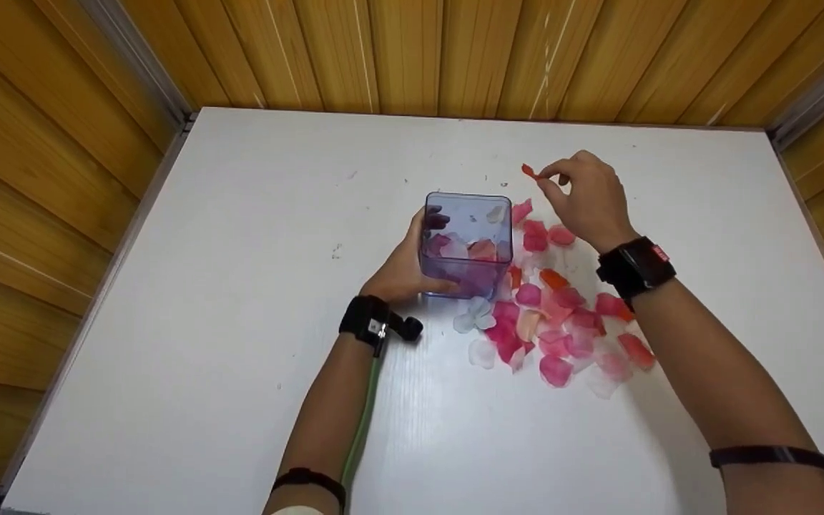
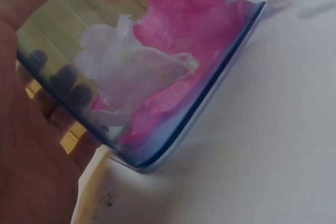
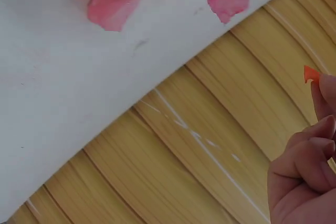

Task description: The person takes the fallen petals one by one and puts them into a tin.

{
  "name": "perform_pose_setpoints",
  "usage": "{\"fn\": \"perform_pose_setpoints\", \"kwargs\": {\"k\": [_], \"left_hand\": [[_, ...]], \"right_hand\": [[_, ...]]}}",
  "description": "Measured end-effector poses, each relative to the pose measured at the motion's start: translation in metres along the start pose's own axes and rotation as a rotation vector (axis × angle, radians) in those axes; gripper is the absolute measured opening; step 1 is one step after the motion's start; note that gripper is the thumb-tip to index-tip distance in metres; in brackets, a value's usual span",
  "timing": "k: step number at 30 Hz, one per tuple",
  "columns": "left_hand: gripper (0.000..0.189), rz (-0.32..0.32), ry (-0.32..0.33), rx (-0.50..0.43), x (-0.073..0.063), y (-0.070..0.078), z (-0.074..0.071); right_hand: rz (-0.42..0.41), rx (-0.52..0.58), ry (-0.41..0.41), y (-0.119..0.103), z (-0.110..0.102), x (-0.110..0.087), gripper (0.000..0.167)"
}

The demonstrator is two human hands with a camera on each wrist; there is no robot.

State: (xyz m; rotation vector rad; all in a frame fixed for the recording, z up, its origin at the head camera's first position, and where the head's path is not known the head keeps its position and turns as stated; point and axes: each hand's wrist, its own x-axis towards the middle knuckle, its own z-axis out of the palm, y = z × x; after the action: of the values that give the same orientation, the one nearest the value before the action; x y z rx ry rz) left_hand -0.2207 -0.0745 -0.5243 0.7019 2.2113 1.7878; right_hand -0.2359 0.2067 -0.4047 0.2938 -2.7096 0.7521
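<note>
My left hand [image 1: 405, 268] grips a clear bluish square plastic container [image 1: 466, 279], thumb along the near side and fingertips showing through its left wall. Pink, white and orange petals lie inside it; in the left wrist view a pale petal [image 2: 126, 72] and bright pink ones press against the wall. Up and to the right of the container, my right hand [image 1: 591, 193] pinches an orange-red petal [image 1: 530, 172] between thumb and forefinger, above the table. The same petal [image 3: 311, 73] shows at the right edge of the right wrist view.
A loose spread of pink, red, orange and white petals [image 1: 555, 347] covers the white table [image 1: 240, 214] right of the container and below my right forearm. A pale flower-shaped petal cluster [image 1: 475, 315] lies at the container's near side. Wood-patterned panels [image 1: 405, 57] stand along the back and sides.
</note>
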Motion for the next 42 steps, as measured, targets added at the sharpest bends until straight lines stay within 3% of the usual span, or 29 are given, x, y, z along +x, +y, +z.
{"fn": "perform_pose_setpoints", "kwargs": {"k": [3,6,12,16,20,24,27,30,33,37,42], "left_hand": [[0.131,0.009,0.002,-0.006,0.001,0.001,-0.002],[0.131,0.017,0.004,-0.017,0.001,0.001,-0.004],[0.132,0.005,0.002,-0.030,0.001,-0.002,-0.004],[0.129,0.009,-0.002,-0.036,0.001,-0.003,-0.001],[0.128,0.006,0.001,-0.032,0.000,-0.002,0.000],[0.129,-0.003,0.002,-0.039,0.000,-0.001,0.001],[0.129,-0.006,0.001,-0.033,0.000,-0.001,0.002],[0.129,0.000,0.004,-0.031,0.000,-0.002,0.002],[0.129,0.004,0.010,-0.029,0.000,-0.002,0.001],[0.129,0.012,0.008,-0.036,0.000,-0.003,0.001],[0.131,0.009,0.004,-0.032,0.001,-0.003,0.000]], "right_hand": [[-0.099,0.039,0.064,-0.017,-0.010,-0.009,0.015],[-0.201,0.058,0.062,-0.036,-0.014,-0.019,0.014],[-0.332,0.017,-0.056,-0.065,-0.007,-0.035,0.014],[-0.357,-0.009,-0.123,-0.069,0.000,-0.038,0.014],[-0.318,0.010,-0.193,-0.068,0.001,-0.035,0.018],[-0.250,0.138,-0.234,-0.060,-0.007,-0.027,0.020],[-0.180,0.259,-0.184,-0.049,-0.013,-0.018,0.020],[-0.106,0.295,-0.119,-0.033,-0.013,-0.009,0.021],[-0.024,0.222,-0.110,-0.017,-0.007,-0.001,0.021],[0.053,0.054,-0.180,0.006,0.008,0.004,0.020],[0.053,-0.075,-0.287,0.031,0.029,0.005,0.031]]}}
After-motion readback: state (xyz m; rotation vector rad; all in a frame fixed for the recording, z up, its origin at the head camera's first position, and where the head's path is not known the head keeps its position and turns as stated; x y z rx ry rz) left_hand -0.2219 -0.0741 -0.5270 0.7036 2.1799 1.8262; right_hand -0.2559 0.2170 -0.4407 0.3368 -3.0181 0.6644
